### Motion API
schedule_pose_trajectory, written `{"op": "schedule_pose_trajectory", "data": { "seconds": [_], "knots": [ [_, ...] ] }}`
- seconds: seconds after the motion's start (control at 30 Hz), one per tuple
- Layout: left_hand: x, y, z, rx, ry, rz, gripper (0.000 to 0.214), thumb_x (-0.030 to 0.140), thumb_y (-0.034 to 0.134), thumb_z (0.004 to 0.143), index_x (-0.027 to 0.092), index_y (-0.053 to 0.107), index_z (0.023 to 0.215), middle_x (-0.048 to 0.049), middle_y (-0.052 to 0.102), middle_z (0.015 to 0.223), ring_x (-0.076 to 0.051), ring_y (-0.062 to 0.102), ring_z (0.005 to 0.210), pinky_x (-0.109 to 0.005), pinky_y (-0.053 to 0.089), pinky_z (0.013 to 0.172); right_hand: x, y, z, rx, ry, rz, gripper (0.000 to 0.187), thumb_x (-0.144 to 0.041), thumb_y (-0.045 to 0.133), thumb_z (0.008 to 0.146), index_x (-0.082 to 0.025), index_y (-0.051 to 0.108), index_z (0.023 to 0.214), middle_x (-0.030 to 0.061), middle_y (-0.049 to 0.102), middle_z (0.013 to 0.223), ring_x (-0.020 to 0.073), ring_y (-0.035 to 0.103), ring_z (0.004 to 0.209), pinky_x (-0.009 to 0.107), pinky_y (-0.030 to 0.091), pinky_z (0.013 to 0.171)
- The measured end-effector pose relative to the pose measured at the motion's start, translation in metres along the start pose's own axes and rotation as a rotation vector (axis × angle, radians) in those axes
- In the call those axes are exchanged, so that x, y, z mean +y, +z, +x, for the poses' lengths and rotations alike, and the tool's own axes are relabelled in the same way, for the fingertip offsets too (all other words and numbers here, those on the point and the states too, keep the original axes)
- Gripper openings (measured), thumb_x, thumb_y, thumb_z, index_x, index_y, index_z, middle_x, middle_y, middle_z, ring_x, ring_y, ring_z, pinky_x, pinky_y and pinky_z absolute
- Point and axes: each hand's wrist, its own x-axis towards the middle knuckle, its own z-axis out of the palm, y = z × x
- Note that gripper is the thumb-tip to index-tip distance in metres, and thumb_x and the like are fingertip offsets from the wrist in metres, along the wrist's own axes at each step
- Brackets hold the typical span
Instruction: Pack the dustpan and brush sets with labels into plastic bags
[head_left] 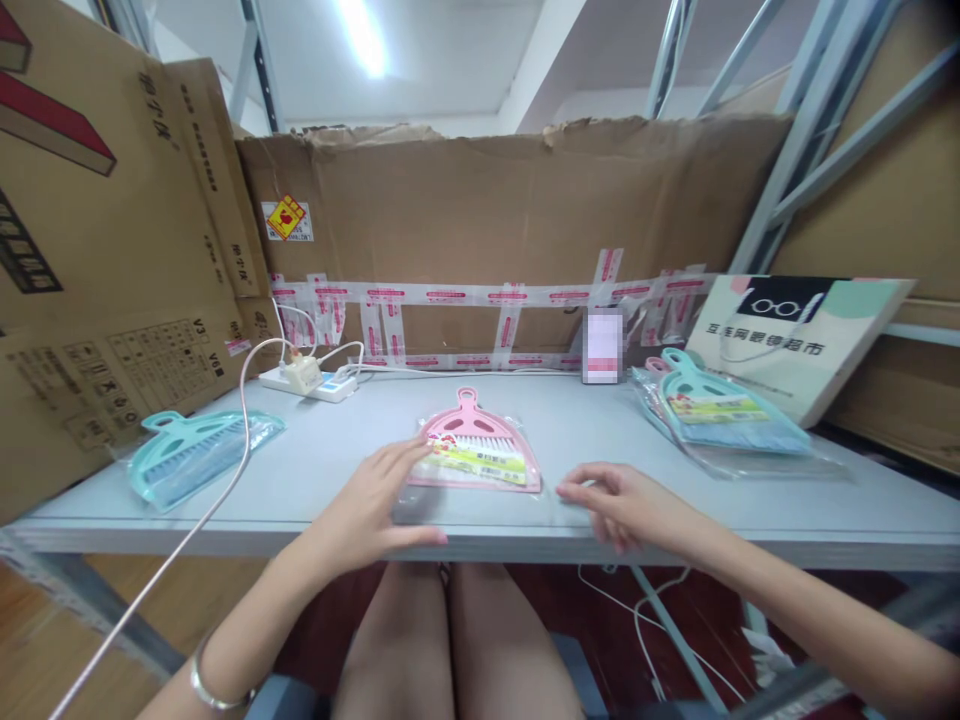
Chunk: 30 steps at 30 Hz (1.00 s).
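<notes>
The left hand [371, 505] is spread with its thumb well away from the other fingers, whose tips lie at the left edge of the pink dustpan set [480, 445]; they grasp nothing, and whether they press on its clear wrapping I cannot tell. The right hand [630, 505] has its fingers loosely curled and released, just beside the set's lower right corner. So the pink set lies flat on the surface [570, 430] between the two hands' fingers, its handle pointing away from them and a yellow-green label across its white brush. Well to the left of the left fingers lies a wrapped turquoise dustpan set [199, 460]; beyond them, a white power strip [337, 386] with a plug. Beyond the right fingers, a phone [603, 350] stands upright, and farther right are stacked wrapped sets [720, 405] before a printed bag [795, 345].
</notes>
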Motion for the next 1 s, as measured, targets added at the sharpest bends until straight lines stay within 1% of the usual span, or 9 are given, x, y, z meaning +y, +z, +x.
{"op": "schedule_pose_trajectory", "data": {
  "seconds": [0.03, 0.1, 0.2, 0.3, 0.47, 0.57, 0.7, 0.87, 1.0],
  "knots": [
    [-0.002, 0.002, -0.002, -0.046, 0.088, 0.035, 0.083, 0.066, 0.058, 0.069, 0.019, 0.038, 0.135, -0.0151, 0.046, 0.138, -0.028, 0.042, 0.127, -0.042, 0.035, 0.101, 0.005, 0.001, -0.001, 0.116, -0.141, -0.159, 0.044, -0.055, 0.054, 0.078, -0.016, 0.059, 0.095, 0.0058, 0.065, 0.063, 0.017, 0.061, 0.054, 0.032, 0.052, 0.057],
    [-0.006, 0.008, -0.005, -0.126, 0.167, 0.115, 0.091, 0.068, 0.059, 0.066, 0.021, 0.033, 0.139, -0.0146, 0.04, 0.142, -0.03, 0.035, 0.132, -0.046, 0.028, 0.106, 0.015, 0.008, -0.001, 0.296, -0.499, -0.415, 0.056, -0.058, 0.061, 0.071, -0.016, 0.058, 0.109, 0.0137, 0.068, 0.095, 0.0251, 0.064, 0.086, 0.04, 0.053, 0.077],
    [-0.011, 0.017, -0.011, -0.141, 0.183, 0.207, 0.076, 0.058, 0.06, 0.073, 0.022, 0.038, 0.136, -0.0132, 0.045, 0.139, -0.028, 0.042, 0.128, -0.047, 0.028, 0.106, 0.026, 0.023, 0.003, 0.314, -0.922, -0.706, 0.08, -0.057, 0.068, 0.065, -0.016, 0.045, 0.13, 0.0183, 0.052, 0.131, 0.0311, 0.05, 0.12, 0.048, 0.045, 0.095],
    [-0.011, 0.022, -0.021, -0.045, 0.227, 0.253, 0.052, 0.041, 0.056, 0.084, 0.023, 0.044, 0.132, -0.0105, 0.052, 0.134, -0.022, 0.05, 0.122, -0.044, 0.029, 0.106, 0.034, 0.034, 0.007, 0.363, -1.076, -0.861, 0.057, -0.04, 0.064, 0.077, -0.015, 0.048, 0.126, 0.0162, 0.058, 0.124, 0.0282, 0.055, 0.115, 0.047, 0.048, 0.092],
    [0.0, 0.024, -0.031, 0.256, 0.347, 0.219, 0.023, 0.019, 0.046, 0.091, 0.024, 0.061, 0.107, -0.0019, 0.071, 0.104, -0.015, 0.066, 0.095, -0.04, 0.032, 0.104, 0.038, 0.038, 0.009, 0.513, -1.23, -0.778, 0.02, -0.021, 0.055, 0.086, -0.017, 0.058, 0.105, 0.0086, 0.071, 0.099, 0.019, 0.066, 0.092, 0.037, 0.053, 0.082],
    [0.004, 0.026, -0.03, 0.401, 0.311, 0.167, 0.019, 0.013, 0.047, 0.089, 0.021, 0.062, 0.097, 0.0006, 0.073, 0.086, -0.012, 0.068, 0.076, -0.038, 0.037, 0.098, 0.033, 0.038, 0.01, 0.535, -1.244, -0.674, 0.014, -0.015, 0.053, 0.087, -0.02, 0.058, 0.099, 0.005, 0.071, 0.095, 0.0163, 0.066, 0.089, 0.036, 0.051, 0.083],
    [0.005, 0.031, -0.023, 0.492, 0.196, 0.056, 0.012, 0.016, 0.05, 0.087, 0.02, 0.062, 0.087, 0.0017, 0.071, 0.075, -0.011, 0.065, 0.064, -0.037, 0.043, 0.092, 0.019, 0.039, 0.018, 0.52, -1.102, -0.519, 0.011, -0.015, 0.046, 0.088, -0.019, 0.056, 0.088, 0.0087, 0.068, 0.099, 0.0182, 0.063, 0.095, 0.035, 0.05, 0.082],
    [0.008, 0.032, -0.015, 0.532, -0.108, -0.15, 0.019, 0.026, 0.048, 0.088, 0.018, 0.063, 0.079, -0.0037, 0.063, 0.08, -0.013, 0.063, 0.071, -0.023, 0.051, 0.067, 0.002, 0.043, 0.03, 0.444, -0.909, -0.47, 0.019, -0.021, 0.035, 0.093, -0.019, 0.053, 0.087, 0.0062, 0.067, 0.084, 0.0173, 0.062, 0.078, 0.034, 0.048, 0.075],
    [0.013, 0.032, -0.011, 0.539, -0.256, -0.171, 0.021, 0.03, 0.05, 0.086, 0.018, 0.062, 0.074, -0.0041, 0.057, 0.088, -0.01, 0.057, 0.061, -0.024, 0.051, 0.064, -0.005, 0.046, 0.035, 0.404, -0.792, -0.449, 0.018, -0.025, 0.036, 0.092, -0.02, 0.051, 0.082, 0.0054, 0.062, 0.079, 0.0173, 0.058, 0.072, 0.032, 0.044, 0.069]
  ]
}}
